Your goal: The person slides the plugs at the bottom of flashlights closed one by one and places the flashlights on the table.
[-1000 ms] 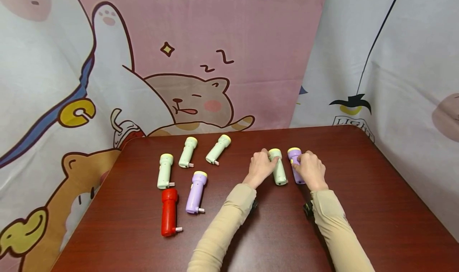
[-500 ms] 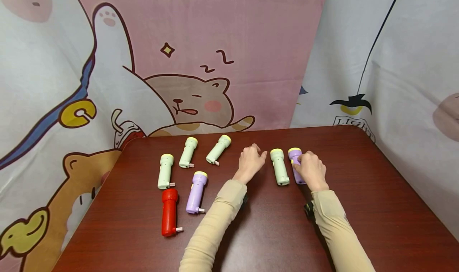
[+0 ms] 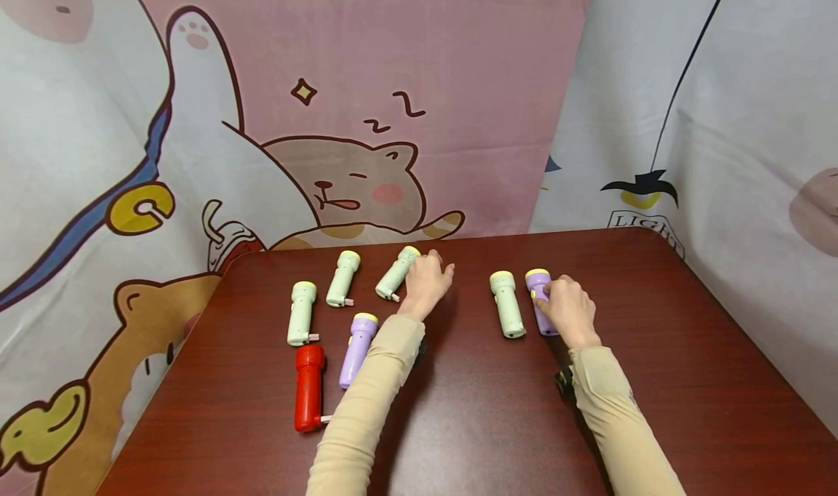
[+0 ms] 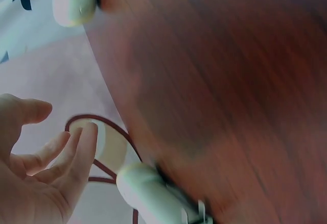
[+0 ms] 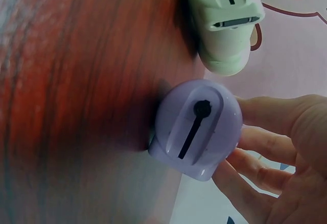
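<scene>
My left hand is over the right edge of a pale green flashlight at the back, with thumb and fingers spread and holding nothing. In the left wrist view, that green flashlight lies just beyond the fingers. My right hand grips a purple flashlight lying on the table, thumb on one side and fingers on the other. The slotted end of the purple flashlight faces the right wrist camera. Close to its left lies another pale green flashlight.
On the left of the brown table lie a red flashlight, a second purple flashlight partly behind my left sleeve, and two green flashlights, one nearer and one farther back. A cartoon-printed cloth hangs behind.
My left hand has let go of the green flashlight beside the purple one and moved left to the green flashlight at the back. The right hand keeps its place on the purple flashlight.
</scene>
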Action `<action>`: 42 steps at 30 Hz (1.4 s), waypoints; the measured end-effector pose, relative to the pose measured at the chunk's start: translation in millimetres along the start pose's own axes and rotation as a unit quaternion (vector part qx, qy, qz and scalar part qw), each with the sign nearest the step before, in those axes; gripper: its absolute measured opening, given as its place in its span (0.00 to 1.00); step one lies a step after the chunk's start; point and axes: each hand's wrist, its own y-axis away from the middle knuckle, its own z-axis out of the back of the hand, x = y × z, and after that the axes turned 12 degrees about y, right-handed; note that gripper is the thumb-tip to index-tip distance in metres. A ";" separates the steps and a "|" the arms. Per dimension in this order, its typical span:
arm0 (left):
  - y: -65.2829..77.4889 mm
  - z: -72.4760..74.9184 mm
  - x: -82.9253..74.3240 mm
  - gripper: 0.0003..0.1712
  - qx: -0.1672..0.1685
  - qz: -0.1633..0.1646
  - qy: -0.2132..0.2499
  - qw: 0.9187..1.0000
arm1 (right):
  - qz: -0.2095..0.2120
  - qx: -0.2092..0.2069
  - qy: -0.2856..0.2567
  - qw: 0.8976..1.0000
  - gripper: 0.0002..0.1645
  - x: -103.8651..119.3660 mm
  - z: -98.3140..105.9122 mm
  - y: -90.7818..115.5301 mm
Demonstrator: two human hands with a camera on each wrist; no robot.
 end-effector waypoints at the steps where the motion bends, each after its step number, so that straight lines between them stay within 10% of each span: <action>1: -1.4 1.6 2.8 0.17 -0.003 0.001 -0.008 1.000 | 0.000 0.000 -0.001 1.000 0.18 -0.1 0.0 -0.1; 10: -13.8 12.9 27.4 0.21 -0.034 0.031 -0.071 0.996 | -0.003 0.004 -0.003 1.000 0.20 0.4 0.2 0.0; 24: -17.8 14.6 53.3 0.30 0.046 0.126 -0.078 0.988 | -0.005 0.009 0.000 1.000 0.19 0.7 1.7 0.0; 42: -22.9 16.8 60.3 0.10 0.031 0.119 -0.054 0.991 | -0.006 0.008 -0.004 1.000 0.18 1.3 1.2 0.1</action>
